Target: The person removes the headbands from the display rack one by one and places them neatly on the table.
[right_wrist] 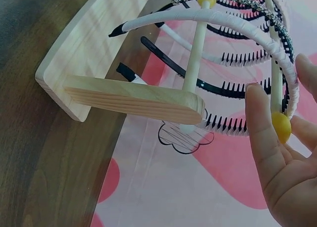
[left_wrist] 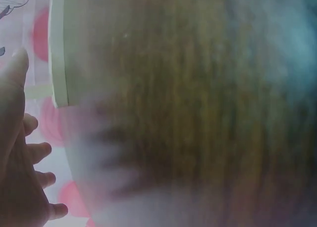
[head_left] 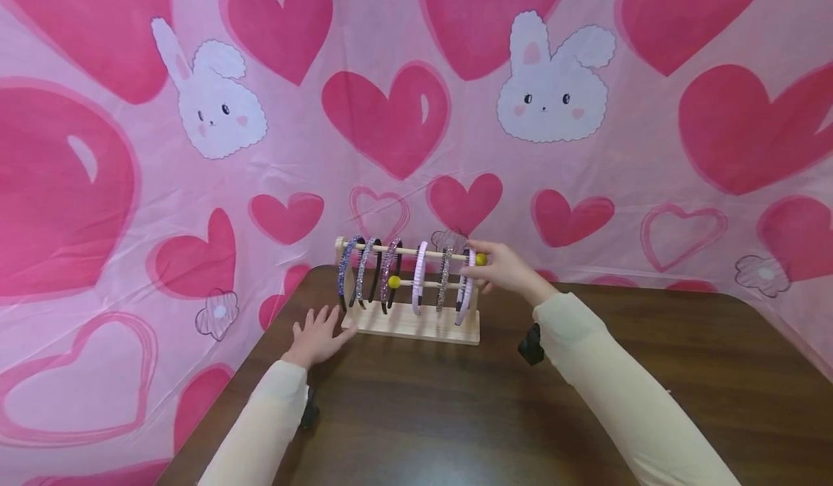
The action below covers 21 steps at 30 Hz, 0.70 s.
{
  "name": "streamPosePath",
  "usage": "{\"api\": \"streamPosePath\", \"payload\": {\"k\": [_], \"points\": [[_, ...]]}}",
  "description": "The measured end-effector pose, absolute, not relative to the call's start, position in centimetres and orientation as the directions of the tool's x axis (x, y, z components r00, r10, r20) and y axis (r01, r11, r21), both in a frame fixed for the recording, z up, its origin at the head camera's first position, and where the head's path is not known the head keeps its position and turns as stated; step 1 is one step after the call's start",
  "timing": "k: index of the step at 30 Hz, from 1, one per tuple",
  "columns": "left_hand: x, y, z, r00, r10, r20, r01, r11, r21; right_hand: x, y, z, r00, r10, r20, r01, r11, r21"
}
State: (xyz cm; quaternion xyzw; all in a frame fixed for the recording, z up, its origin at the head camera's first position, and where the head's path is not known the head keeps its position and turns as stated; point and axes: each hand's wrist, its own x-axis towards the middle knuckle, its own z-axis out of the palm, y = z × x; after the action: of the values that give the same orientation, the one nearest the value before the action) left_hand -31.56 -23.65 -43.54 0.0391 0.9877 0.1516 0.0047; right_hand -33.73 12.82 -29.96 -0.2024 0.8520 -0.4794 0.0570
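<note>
A wooden headband stand (head_left: 416, 333) carries several headbands on its two rods. On the left hang a blue glittery headband (head_left: 343, 273) and a pink-purple glittery headband (head_left: 385, 276). To the right are a ridged lilac headband (head_left: 419, 273), a silver glittery headband (head_left: 444, 283) and an end lilac headband (head_left: 466, 291). My right hand (head_left: 501, 269) reaches round the end lilac headband and the yellow knob (right_wrist: 282, 127). In the right wrist view its thumb stands apart from the band. Fingers spread, my left hand (head_left: 315, 338) is beside the stand's left base corner.
A dark brown wooden table (head_left: 455, 414) bears the stand near its far edge. Behind hangs a pink cloth (head_left: 468, 160) printed with hearts and rabbits. A second yellow knob (head_left: 394, 282) caps the lower rod's left end.
</note>
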Motion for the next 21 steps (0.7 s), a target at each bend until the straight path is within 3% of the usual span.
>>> {"api": "streamPosePath", "payload": {"k": [21], "points": [[-32.37, -22.97, -44.26, -0.999, 0.043, 0.024, 0.048, 0.964, 0.260, -33.71, 12.50, -29.78, -0.929, -0.356, 0.101, -0.263, 0.442, -0.858]]}}
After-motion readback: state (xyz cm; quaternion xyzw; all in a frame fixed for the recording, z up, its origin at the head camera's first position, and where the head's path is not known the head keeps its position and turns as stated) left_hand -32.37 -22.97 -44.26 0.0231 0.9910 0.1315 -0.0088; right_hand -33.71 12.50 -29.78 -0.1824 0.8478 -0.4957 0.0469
